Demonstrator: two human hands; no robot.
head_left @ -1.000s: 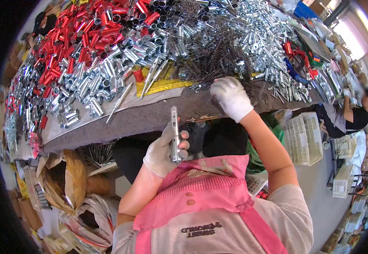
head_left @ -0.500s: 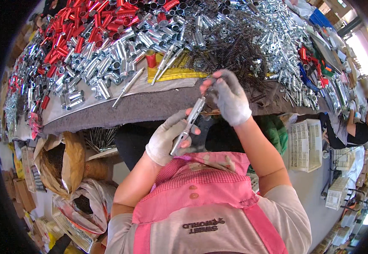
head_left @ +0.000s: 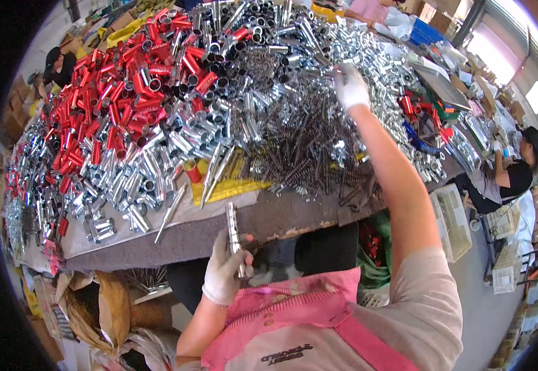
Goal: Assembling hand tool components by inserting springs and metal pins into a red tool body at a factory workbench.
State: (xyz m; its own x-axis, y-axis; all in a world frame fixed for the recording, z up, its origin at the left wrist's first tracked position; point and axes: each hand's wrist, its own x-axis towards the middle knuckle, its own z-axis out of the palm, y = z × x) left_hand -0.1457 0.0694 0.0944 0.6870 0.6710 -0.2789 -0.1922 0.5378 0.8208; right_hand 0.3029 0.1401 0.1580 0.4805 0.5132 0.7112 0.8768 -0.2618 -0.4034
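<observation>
My left hand, in a pale glove with bare fingertips, is closed around a slotted silver metal tube. The tube stands nearly upright in front of the table edge, its lower end just above the apron. Stretched far over the table, my right hand, gloved the same way, has its fingers down at the upper edge of the dark springs and silver parts. What its fingertips touch or hold is too small to make out. Below it spreads a heap of dark coil springs; small silver fittings lie to its right.
Red tubes and shiny silver tubes are heaped on the left. Thin metal rods rest on a yellow cloth. A white crate stands right of the table; open sacks sit below left. Other people work farther off.
My right hand has left the top end of the tube and reached far forward over the heap. My left hand keeps its hold on the tube, now more upright. The view has tilted up.
</observation>
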